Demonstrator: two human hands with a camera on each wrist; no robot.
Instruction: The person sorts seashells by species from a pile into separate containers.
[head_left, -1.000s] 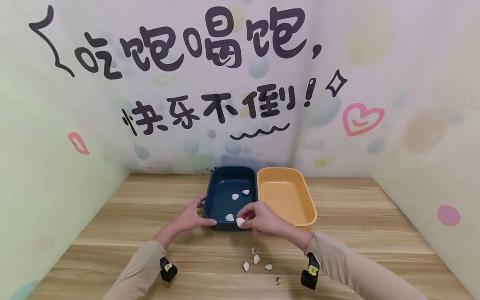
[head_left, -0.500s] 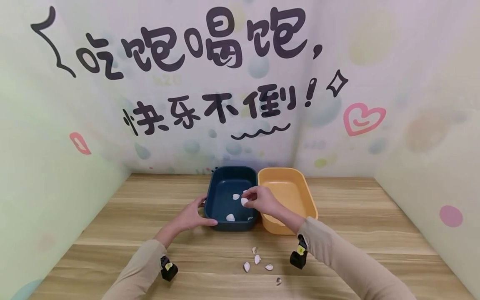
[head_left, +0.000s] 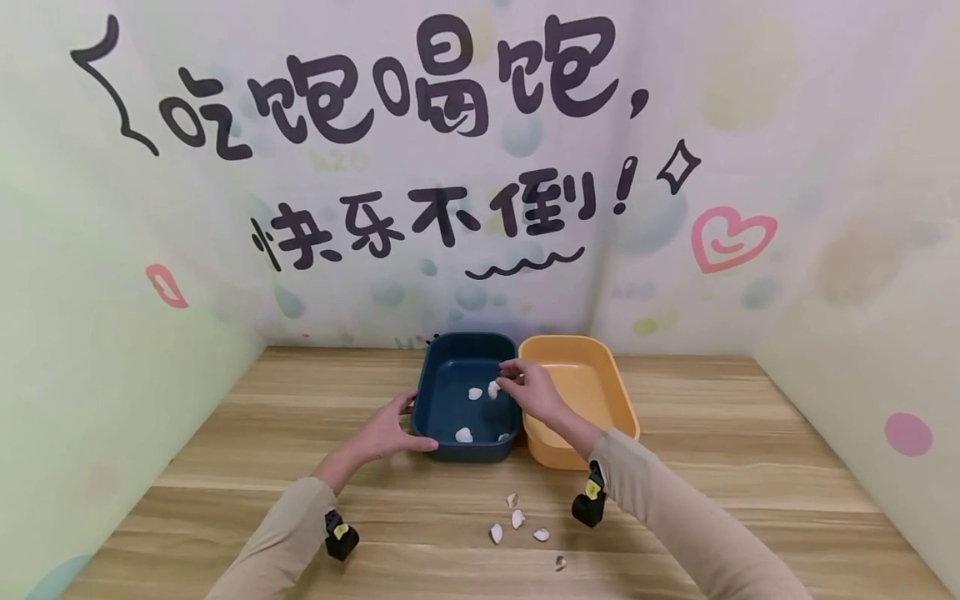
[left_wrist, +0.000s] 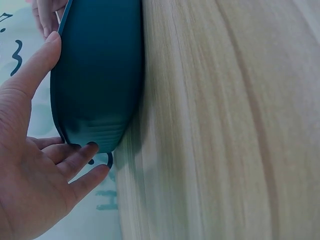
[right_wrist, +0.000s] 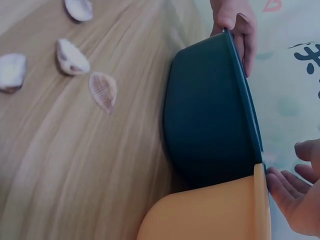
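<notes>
My left hand (head_left: 388,429) holds the front left of a dark blue plastic bin (head_left: 471,452). In the left wrist view its thumb touches the rim and its fingers lie at the end wall. Over the bin's right side is my right hand (head_left: 534,390), fingers apart; the right wrist view shows nothing between its thumb and fingers. A white seashell (head_left: 492,390) lies just below those fingertips, perhaps overlapping another. More shells in the bin are one left of it (head_left: 475,394), a shell near the front wall (head_left: 463,435) and a partly hidden shell (head_left: 502,437).
A yellow bin (head_left: 577,392) stands against the blue bin's right side. Several loose seashells (head_left: 517,519) are scattered on the wooden table (head_left: 285,417) in front. A printed cloth backdrop (head_left: 480,300) rises behind the bins.
My right hand has moved from the blue bin's front wall up and right, and let go of the seashell it pinched. My left hand has stayed on the bin.
</notes>
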